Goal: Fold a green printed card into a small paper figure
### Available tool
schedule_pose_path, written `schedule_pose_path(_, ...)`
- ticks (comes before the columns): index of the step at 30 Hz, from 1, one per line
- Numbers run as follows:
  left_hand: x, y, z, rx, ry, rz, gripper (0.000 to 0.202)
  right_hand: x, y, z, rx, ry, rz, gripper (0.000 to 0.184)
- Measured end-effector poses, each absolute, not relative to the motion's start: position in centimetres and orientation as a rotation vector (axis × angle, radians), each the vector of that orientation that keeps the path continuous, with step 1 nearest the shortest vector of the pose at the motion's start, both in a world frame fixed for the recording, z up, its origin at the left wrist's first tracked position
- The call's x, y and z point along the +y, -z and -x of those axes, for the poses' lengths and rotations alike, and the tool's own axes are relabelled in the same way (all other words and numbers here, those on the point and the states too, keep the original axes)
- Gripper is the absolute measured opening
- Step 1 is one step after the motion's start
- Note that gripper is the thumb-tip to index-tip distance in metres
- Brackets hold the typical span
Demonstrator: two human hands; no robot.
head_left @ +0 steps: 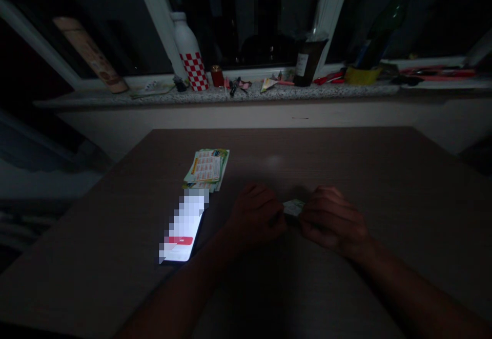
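In the dim head view, my left hand (261,211) and my right hand (334,218) face each other above the wooden table. Fingers of both hands are closed on a small whitish-green paper card (293,207), one hand at each end. Most of the card is hidden by the fingers, so its print cannot be made out. To the left of my left hand lies a stack of printed paper cards (207,167), with rows of reddish boxes on the top one. A lit smartphone (184,226) lies just below that stack, near my left forearm.
Behind the table (365,154) runs a speckled stone windowsill (253,92). On it stand a white bottle with red checks (194,65), a dark bag (307,65), a small red-brown jar (217,76), a patterned tube (90,55) and a green bottle (386,24).
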State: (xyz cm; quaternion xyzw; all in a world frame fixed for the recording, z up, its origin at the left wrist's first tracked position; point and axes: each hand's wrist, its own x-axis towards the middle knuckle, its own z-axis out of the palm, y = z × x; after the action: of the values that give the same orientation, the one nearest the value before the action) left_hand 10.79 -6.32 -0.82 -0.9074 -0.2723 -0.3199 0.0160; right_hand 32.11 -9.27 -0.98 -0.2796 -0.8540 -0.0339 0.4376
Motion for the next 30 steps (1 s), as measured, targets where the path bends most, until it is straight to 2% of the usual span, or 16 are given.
schedule_pose_path(12,-5.9,0.5,-8.8,-1.089,1.117,2.747,0.002,-8.9,-0.3,-33.3,-2.018,0.088,0.801,0.016)
schedule_pose_path(17,-7.3,0.9,-10.2,-1.158,1.266,2.845,0.031,-8.9,0.3,-32.5,-2.012,-0.01,0.759,0.018)
schedule_pose_path(20,-7.7,1.4,-10.5,-1.324,1.428,2.947,0.037,-9.0,0.5,-32.0,-1.963,-0.112,0.766,0.018)
schedule_pose_path(26,-7.5,1.8,-11.1,-1.699,1.77,3.184,0.026,-9.3,0.8,-31.6,-1.839,-0.262,0.859,0.01)
schedule_pose_path(30,-7.4,2.4,-11.3,-1.989,1.917,3.172,0.02,-9.4,1.3,-31.8,-1.759,-0.483,0.927,0.008)
